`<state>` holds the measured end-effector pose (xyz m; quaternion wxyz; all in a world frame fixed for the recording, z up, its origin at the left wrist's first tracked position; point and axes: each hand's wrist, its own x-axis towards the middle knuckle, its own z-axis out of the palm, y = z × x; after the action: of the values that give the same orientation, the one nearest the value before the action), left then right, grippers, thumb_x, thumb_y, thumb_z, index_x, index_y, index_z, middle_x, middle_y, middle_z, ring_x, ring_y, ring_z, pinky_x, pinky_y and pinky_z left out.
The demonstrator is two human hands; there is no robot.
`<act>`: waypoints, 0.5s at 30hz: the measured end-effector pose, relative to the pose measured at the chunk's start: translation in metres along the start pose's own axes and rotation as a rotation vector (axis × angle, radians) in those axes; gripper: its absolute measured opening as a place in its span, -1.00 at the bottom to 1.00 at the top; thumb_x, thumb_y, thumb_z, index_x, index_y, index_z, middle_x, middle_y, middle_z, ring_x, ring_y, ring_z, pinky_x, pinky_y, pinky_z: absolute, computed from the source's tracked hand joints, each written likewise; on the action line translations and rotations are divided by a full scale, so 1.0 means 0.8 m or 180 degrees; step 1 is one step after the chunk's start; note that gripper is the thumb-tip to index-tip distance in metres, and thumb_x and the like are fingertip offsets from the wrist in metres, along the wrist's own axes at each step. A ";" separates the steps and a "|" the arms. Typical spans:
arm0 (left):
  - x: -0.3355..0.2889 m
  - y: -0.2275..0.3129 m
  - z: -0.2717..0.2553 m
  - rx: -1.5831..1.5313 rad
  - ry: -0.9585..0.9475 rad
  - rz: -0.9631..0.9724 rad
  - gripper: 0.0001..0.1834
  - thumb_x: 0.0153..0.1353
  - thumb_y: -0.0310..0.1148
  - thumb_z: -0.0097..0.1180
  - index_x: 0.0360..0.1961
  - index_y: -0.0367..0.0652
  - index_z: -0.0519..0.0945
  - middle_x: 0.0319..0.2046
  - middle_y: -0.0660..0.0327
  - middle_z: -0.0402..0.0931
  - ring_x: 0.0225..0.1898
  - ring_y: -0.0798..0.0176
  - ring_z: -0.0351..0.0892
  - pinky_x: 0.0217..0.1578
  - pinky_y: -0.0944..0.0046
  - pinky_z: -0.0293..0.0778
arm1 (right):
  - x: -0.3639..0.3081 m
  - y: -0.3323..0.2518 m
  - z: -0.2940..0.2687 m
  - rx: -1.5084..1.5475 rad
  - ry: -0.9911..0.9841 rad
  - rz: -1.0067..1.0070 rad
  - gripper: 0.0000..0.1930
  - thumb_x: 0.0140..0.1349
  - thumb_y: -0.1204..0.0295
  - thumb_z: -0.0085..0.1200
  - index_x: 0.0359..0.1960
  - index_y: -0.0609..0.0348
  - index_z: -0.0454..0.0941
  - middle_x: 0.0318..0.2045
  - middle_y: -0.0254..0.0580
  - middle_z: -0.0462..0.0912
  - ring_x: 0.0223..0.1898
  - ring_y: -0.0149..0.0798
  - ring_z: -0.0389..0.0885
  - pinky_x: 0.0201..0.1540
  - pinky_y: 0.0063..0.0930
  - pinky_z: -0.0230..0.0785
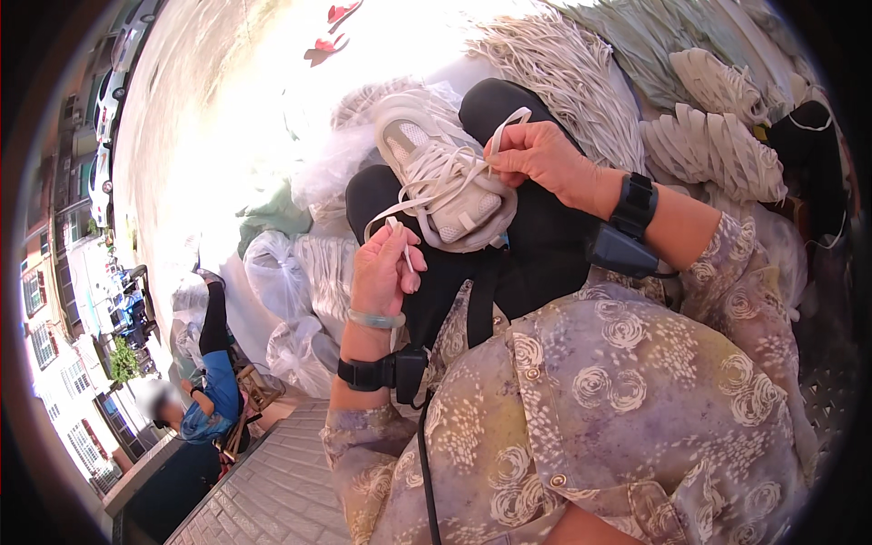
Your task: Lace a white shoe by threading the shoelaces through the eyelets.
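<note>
A pale beige sneaker (445, 177) rests on my lap between my black-clad knees, its toe pointing away and its opening toward me. White shoelace (450, 173) crosses its front in loose strands. To the left of the shoe, my left hand (386, 263) pinches one lace end between thumb and fingers, and a short tail hangs below. At the right, my right hand (536, 159) grips the other part of the lace, a loop of it standing above the fingertips. Both hands are off the shoe's body. Black straps with small boxes circle both wrists.
Bundles of pale laces (554, 68) lie beyond my right knee. Several laced shoe uppers (713, 150) are piled at the right. Clear plastic bags (277, 272) sit at the left. Farther left, a person in blue (213, 395) sits on a chair. Red shoes (329, 44) lie on the bright ground.
</note>
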<state>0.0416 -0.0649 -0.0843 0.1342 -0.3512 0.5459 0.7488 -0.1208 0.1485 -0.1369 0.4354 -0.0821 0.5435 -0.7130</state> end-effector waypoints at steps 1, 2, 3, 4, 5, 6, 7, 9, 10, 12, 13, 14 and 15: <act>-0.002 -0.001 0.000 0.0003 -0.0009 -0.0059 -0.80 0.32 -0.28 -0.10 -0.34 -0.18 0.45 -0.66 0.20 0.47 -0.83 0.47 0.26 -0.77 0.48 0.23 | -0.001 0.000 -0.002 -0.0026 -0.0096 0.0002 -0.94 0.16 0.50 0.08 -0.37 0.22 0.54 -0.53 -0.42 0.51 -0.50 -0.58 0.45 -0.44 -0.67 0.33; -0.004 -0.002 0.001 0.0014 -0.0003 -0.0061 -0.80 0.32 -0.28 -0.10 -0.34 -0.18 0.45 -0.66 0.20 0.47 -0.83 0.47 0.26 -0.77 0.48 0.23 | -0.001 0.001 -0.001 -0.0014 -0.0099 -0.0002 -0.94 0.16 0.50 0.08 -0.37 0.22 0.54 -0.53 -0.42 0.51 -0.50 -0.58 0.45 -0.44 -0.67 0.33; -0.005 -0.004 0.002 -0.0090 0.0046 0.0011 -0.80 0.32 -0.28 -0.09 -0.34 -0.18 0.45 -0.64 0.19 0.48 -0.82 0.46 0.29 -0.76 0.47 0.25 | 0.001 0.003 0.001 -0.0022 -0.0081 -0.0083 -0.94 0.17 0.50 0.07 -0.37 0.21 0.54 -0.54 -0.42 0.51 -0.51 -0.58 0.44 -0.45 -0.68 0.32; -0.006 -0.005 0.003 -0.0194 0.0094 0.0085 -0.80 0.32 -0.28 -0.09 -0.33 -0.18 0.44 -0.63 0.18 0.49 -0.82 0.46 0.31 -0.75 0.46 0.28 | 0.003 0.004 0.004 -0.0032 -0.0063 -0.0165 -0.94 0.17 0.50 0.07 -0.37 0.21 0.54 -0.54 -0.43 0.51 -0.52 -0.59 0.43 -0.46 -0.69 0.30; -0.005 -0.007 0.003 -0.0186 0.0096 0.0084 -0.80 0.32 -0.28 -0.09 -0.33 -0.18 0.44 -0.63 0.18 0.49 -0.82 0.46 0.31 -0.75 0.46 0.28 | 0.005 0.005 0.007 -0.0025 -0.0062 -0.0169 -0.94 0.17 0.50 0.07 -0.37 0.21 0.54 -0.54 -0.43 0.51 -0.52 -0.59 0.43 -0.46 -0.69 0.30; -0.005 -0.008 0.002 -0.0244 0.0152 0.0165 -0.81 0.31 -0.28 -0.08 -0.33 -0.18 0.44 -0.61 0.17 0.50 -0.80 0.44 0.34 -0.74 0.46 0.30 | 0.007 0.006 0.011 -0.0002 0.0031 -0.0225 -0.95 0.16 0.52 0.07 -0.41 0.23 0.54 -0.58 -0.43 0.49 -0.56 -0.59 0.39 -0.51 -0.69 0.25; -0.005 -0.009 0.002 -0.0303 0.0208 0.0246 -0.82 0.31 -0.28 -0.07 -0.33 -0.18 0.44 -0.59 0.16 0.51 -0.78 0.43 0.37 -0.73 0.45 0.33 | 0.008 0.007 0.013 0.0020 0.0124 -0.0282 -0.94 0.15 0.54 0.07 -0.45 0.24 0.54 -0.61 -0.43 0.48 -0.60 -0.59 0.36 -0.55 -0.69 0.21; -0.006 -0.009 0.001 -0.0292 0.0157 0.0262 -0.82 0.31 -0.29 -0.07 -0.33 -0.18 0.44 -0.58 0.15 0.52 -0.77 0.43 0.40 -0.73 0.45 0.33 | 0.011 0.010 0.013 -0.0069 0.0092 -0.0361 -0.94 0.15 0.54 0.07 -0.46 0.24 0.54 -0.62 -0.44 0.48 -0.60 -0.60 0.35 -0.57 -0.70 0.19; -0.007 -0.008 0.001 -0.0284 0.0097 0.0274 -0.82 0.31 -0.29 -0.07 -0.33 -0.17 0.44 -0.58 0.15 0.52 -0.75 0.42 0.43 -0.72 0.45 0.34 | 0.012 0.010 0.013 -0.0163 0.0069 -0.0438 -0.94 0.14 0.54 0.07 -0.47 0.24 0.54 -0.62 -0.45 0.47 -0.61 -0.62 0.34 -0.58 -0.70 0.18; -0.006 -0.010 0.000 -0.0299 0.0089 0.0279 -0.82 0.31 -0.29 -0.07 -0.32 -0.18 0.44 -0.56 0.14 0.53 -0.74 0.41 0.44 -0.71 0.45 0.35 | 0.008 0.007 0.016 -0.0238 0.0121 -0.0434 -0.94 0.14 0.53 0.07 -0.47 0.24 0.53 -0.62 -0.46 0.47 -0.61 -0.62 0.33 -0.58 -0.70 0.17; -0.006 -0.010 -0.001 -0.0315 0.0080 0.0285 -0.82 0.31 -0.29 -0.08 -0.31 -0.18 0.45 -0.55 0.14 0.53 -0.73 0.40 0.46 -0.70 0.44 0.37 | 0.007 0.005 0.017 -0.0315 0.0175 -0.0431 -0.93 0.13 0.53 0.08 -0.48 0.24 0.53 -0.63 -0.46 0.47 -0.60 -0.63 0.32 -0.58 -0.71 0.16; -0.006 -0.011 0.000 -0.0315 0.0078 0.0281 -0.82 0.31 -0.29 -0.08 -0.31 -0.18 0.45 -0.55 0.14 0.53 -0.73 0.40 0.46 -0.70 0.44 0.37 | 0.007 0.006 0.016 -0.0314 0.0177 -0.0428 -0.93 0.13 0.53 0.08 -0.48 0.24 0.53 -0.63 -0.46 0.47 -0.60 -0.63 0.32 -0.58 -0.71 0.16; -0.007 -0.012 0.000 -0.0349 0.0140 0.0377 -0.82 0.31 -0.30 -0.07 -0.31 -0.19 0.45 -0.54 0.13 0.54 -0.71 0.39 0.47 -0.69 0.44 0.40 | 0.008 0.007 0.015 -0.0368 0.0171 -0.0451 -0.93 0.13 0.52 0.08 -0.48 0.24 0.53 -0.62 -0.47 0.46 -0.60 -0.63 0.31 -0.58 -0.70 0.16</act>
<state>0.0510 -0.0601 -0.0876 0.0583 -0.3414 0.5267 0.7763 -0.1143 0.1353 -0.1392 0.3638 -0.1261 0.5880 -0.7114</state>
